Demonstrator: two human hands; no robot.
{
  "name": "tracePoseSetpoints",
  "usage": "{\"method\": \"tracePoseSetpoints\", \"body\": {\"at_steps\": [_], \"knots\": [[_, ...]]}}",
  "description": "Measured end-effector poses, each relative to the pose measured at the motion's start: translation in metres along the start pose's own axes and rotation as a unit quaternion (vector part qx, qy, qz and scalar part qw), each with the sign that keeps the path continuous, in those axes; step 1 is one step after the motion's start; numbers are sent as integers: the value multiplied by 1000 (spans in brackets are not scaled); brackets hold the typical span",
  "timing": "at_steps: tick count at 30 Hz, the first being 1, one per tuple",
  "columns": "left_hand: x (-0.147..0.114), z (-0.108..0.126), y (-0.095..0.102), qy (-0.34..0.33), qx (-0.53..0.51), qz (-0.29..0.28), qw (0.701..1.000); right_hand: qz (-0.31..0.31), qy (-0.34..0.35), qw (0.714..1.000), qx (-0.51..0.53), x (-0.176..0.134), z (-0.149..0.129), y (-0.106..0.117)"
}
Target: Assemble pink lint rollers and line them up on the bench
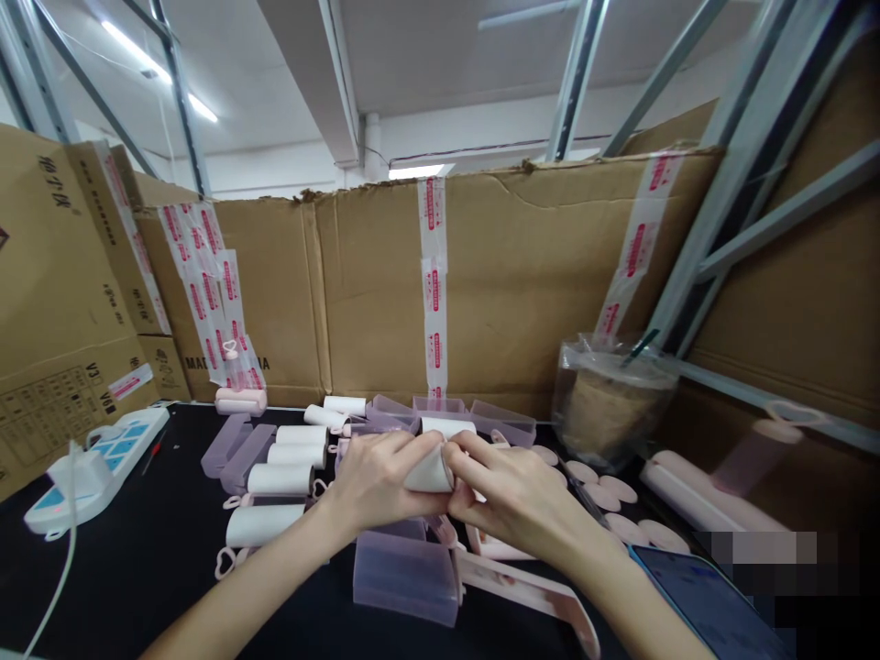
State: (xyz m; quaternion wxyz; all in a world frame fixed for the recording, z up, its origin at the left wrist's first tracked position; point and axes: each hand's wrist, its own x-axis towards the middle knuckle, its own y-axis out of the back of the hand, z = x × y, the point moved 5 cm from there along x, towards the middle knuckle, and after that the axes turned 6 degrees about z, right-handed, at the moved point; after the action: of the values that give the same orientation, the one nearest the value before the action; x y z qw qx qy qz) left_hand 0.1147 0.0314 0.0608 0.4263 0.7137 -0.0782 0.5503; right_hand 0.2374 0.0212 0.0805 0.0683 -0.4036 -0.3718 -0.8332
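Note:
My left hand (375,481) is wrapped round a white roll (430,472), lifted above the table and tilted a little. At the roll's right end, my right hand (509,490) pinches its edge with thumb and fingers; anything small between those fingertips is hidden. Below the hands lies a translucent purple box-shaped cover (405,577). Beside it a long pale pink plastic piece (529,587) reaches toward the front right. More white rolls (265,525) lie in a column left of my left hand, with pink heart-shaped loops (225,561) by their ends.
Purple covers (247,454) stand behind the rolls. On the right are pink discs (625,529), a bagged drink cup (611,403) and a phone (701,596). A white power strip (103,467) with a cable lies left. Cardboard walls (371,302) close off the back and sides.

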Motion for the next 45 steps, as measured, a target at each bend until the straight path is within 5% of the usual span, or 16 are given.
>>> {"method": "tracePoseSetpoints", "body": {"at_steps": [6, 12, 24, 27, 30, 33, 36, 39, 41, 45], "knots": [[2, 2, 9, -24, 21, 55, 998, 8, -34, 998, 50, 1, 7, 4], [7, -6, 10, -10, -66, 45, 997, 26, -88, 984, 154, 0, 15, 4], [4, 7, 19, -62, -21, 174, 983, 98, -60, 987, 112, 1, 4, 9], [3, 6, 21, -61, -28, 185, 980, 106, -80, 976, 171, -2, 6, 6], [2, 1, 22, -43, -91, 188, 977, 102, -112, 943, 296, -4, 9, 4], [4, -10, 28, 55, -188, 231, 953, 80, -186, 917, 345, -5, 14, 0], [9, -22, 43, 148, -317, 310, 884, 62, -270, 888, 368, -8, 20, -5], [15, -37, 65, 179, -412, 343, 825, 129, -361, 827, 411, -15, 31, -4], [12, -55, 84, 212, -395, 337, 828, 204, -412, 773, 436, -21, 40, 1], [-19, -98, 127, 300, -211, 212, 906, 305, -465, 716, 422, -34, 53, 17]]}}
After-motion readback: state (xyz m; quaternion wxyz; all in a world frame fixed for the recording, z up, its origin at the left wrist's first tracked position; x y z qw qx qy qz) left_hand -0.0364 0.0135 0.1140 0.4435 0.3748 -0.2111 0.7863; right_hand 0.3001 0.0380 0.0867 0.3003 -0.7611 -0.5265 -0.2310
